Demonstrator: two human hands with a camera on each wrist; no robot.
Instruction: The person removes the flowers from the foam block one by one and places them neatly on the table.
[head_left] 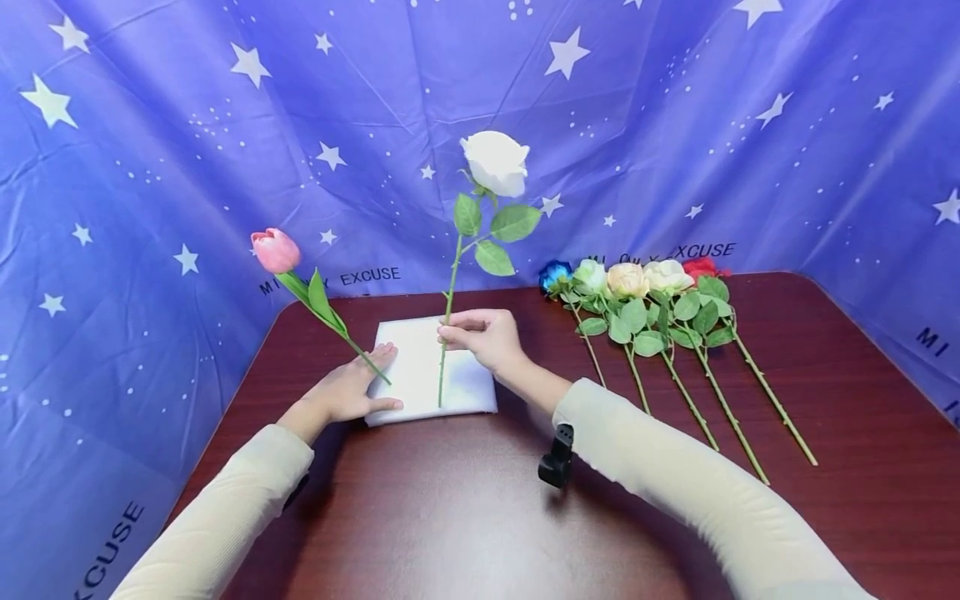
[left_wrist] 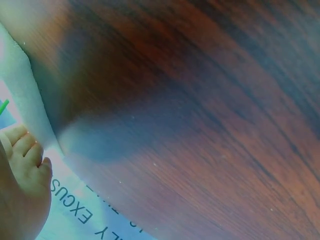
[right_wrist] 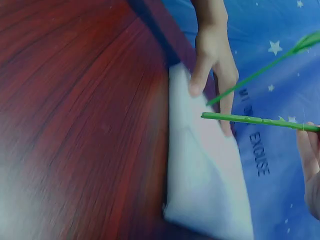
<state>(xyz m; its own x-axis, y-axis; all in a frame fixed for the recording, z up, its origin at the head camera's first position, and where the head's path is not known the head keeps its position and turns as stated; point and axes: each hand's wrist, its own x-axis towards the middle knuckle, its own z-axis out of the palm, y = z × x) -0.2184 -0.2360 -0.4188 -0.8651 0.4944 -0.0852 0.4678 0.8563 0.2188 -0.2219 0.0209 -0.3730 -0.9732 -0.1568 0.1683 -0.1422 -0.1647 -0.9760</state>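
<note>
A white rose (head_left: 495, 162) stands nearly upright over the white foam block (head_left: 468, 383), its stem pinched between the thumb and fingers of my right hand (head_left: 483, 337). The lower end of the rose stem (right_wrist: 235, 118) shows at the foam's top face; whether it touches cannot be told. My left hand (head_left: 348, 390) rests on the block's left side, fingers extended and thumb near the front edge. A pink tulip (head_left: 276, 251) leans to the left, the foot of its stem (right_wrist: 227, 92) at the foam beside the left hand. In the left wrist view the left hand (left_wrist: 27, 175) appears only partly.
Several roses lie in a row on the right of the brown table (head_left: 450, 517): a blue rose (head_left: 555, 277), pale ones and a red rose (head_left: 702, 267), stems toward the front. A blue star-patterned cloth (head_left: 375, 100) hangs behind and at the sides.
</note>
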